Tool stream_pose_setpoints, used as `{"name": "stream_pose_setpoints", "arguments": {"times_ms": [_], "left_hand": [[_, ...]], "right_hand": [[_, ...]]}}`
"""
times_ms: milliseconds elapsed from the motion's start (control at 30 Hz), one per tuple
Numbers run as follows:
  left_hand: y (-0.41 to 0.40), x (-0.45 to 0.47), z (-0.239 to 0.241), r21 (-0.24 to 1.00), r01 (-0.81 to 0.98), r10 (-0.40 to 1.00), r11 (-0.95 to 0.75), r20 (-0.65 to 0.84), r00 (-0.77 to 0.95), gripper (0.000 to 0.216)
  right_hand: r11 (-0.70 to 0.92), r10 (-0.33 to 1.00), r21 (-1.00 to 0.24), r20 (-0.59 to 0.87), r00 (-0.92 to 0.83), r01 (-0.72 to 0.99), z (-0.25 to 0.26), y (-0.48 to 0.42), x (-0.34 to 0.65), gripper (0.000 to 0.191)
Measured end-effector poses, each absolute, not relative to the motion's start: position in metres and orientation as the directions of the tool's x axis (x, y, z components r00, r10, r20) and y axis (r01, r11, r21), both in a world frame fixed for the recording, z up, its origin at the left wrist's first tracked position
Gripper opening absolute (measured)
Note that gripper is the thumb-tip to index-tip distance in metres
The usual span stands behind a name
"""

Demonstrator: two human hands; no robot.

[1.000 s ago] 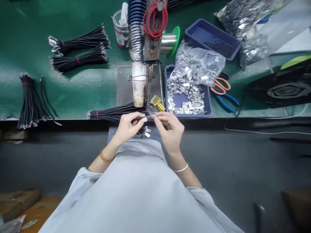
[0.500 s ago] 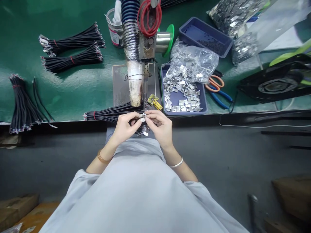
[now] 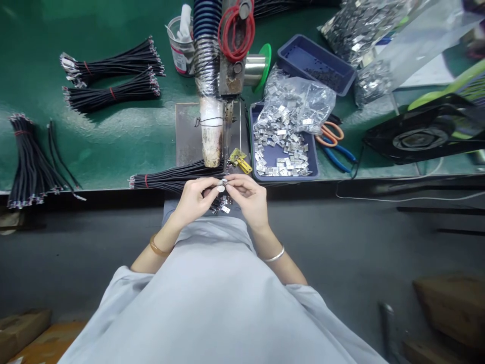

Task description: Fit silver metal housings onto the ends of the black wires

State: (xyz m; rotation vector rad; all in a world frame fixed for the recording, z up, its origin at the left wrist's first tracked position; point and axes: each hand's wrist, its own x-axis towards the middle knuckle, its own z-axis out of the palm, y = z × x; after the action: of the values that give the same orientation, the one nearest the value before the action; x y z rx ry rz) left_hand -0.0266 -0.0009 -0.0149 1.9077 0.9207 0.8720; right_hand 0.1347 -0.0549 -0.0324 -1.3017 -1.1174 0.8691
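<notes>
My left hand [image 3: 195,199] is closed around the near ends of a bundle of black wires [image 3: 170,178] that lies across the bench edge, tied with a red band. My right hand [image 3: 248,197] pinches a small silver metal clip [image 3: 224,181] against the wire ends, fingertips of both hands touching. More clips hang below my left hand at the wire tips [image 3: 226,208]. Just beyond my hands stands a soldering fixture [image 3: 212,136] on a grey plate, with a yellow-handled clamp [image 3: 240,160] beside it.
A blue tray [image 3: 314,169] of loose silver clips sits right of the fixture, a clip bag [image 3: 299,103] above it. Scissors [image 3: 331,134], another blue tray [image 3: 314,63], a solder spool [image 3: 261,65] and a fan [image 3: 424,136] lie right. Wire bundles [image 3: 109,76] lie left.
My right hand moved left to meet my left hand, bringing the clip onto the wire ends. The view shifted slightly.
</notes>
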Motion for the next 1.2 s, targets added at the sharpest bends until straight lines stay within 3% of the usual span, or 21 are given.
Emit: {"name": "stream_pose_setpoints", "arguments": {"times_ms": [100,267,467,600,767,900,967,1033,1133,1200], "left_hand": [[-0.002,-0.026,-0.012,0.869,0.268,0.838,-0.416,0.252,0.484,0.016],[0.005,-0.024,-0.017,0.811,0.292,0.829,-0.507,0.366,0.424,0.010],[0.009,-0.020,-0.018,0.787,0.277,0.801,-0.551,0.407,0.439,0.013],[0.007,-0.020,-0.015,0.798,0.284,0.816,-0.531,0.391,0.426,0.008],[0.003,-0.021,-0.013,0.885,0.265,0.885,-0.383,0.270,0.379,0.003],[-0.005,-0.020,-0.006,0.963,0.179,0.929,-0.202,0.131,0.346,0.012],[-0.006,-0.017,-0.005,0.982,0.144,0.939,-0.123,0.069,0.337,0.019],[-0.006,-0.015,-0.006,0.992,0.117,0.939,-0.050,0.006,0.344,0.024],[-0.006,-0.015,-0.007,0.998,0.060,0.928,0.033,-0.053,0.370,0.022],[-0.006,-0.015,-0.006,0.998,0.031,0.926,0.054,-0.062,0.373,0.020]], "right_hand": [[0.150,0.956,-0.981,0.176,0.235,0.126,-0.030,-0.055,0.134,0.021],[0.173,0.939,-0.931,0.254,0.232,0.321,-0.020,-0.050,0.141,0.031],[0.277,0.924,-0.837,0.367,0.109,0.473,-0.009,-0.051,0.152,0.017],[0.267,0.906,-0.854,0.381,0.187,0.446,-0.009,-0.055,0.144,0.014],[0.281,0.861,-0.821,0.444,0.247,0.497,-0.011,-0.057,0.132,0.015],[0.314,0.822,-0.839,0.474,0.314,0.445,-0.013,-0.067,0.132,0.014],[0.388,0.702,-0.738,0.625,0.341,0.552,-0.017,-0.071,0.135,0.019],[0.478,0.630,-0.613,0.739,0.241,0.629,-0.022,-0.073,0.138,0.023],[0.514,0.631,-0.524,0.767,0.114,0.680,-0.027,-0.073,0.135,0.023],[0.481,0.643,-0.545,0.752,0.146,0.687,-0.028,-0.072,0.131,0.018]]}}
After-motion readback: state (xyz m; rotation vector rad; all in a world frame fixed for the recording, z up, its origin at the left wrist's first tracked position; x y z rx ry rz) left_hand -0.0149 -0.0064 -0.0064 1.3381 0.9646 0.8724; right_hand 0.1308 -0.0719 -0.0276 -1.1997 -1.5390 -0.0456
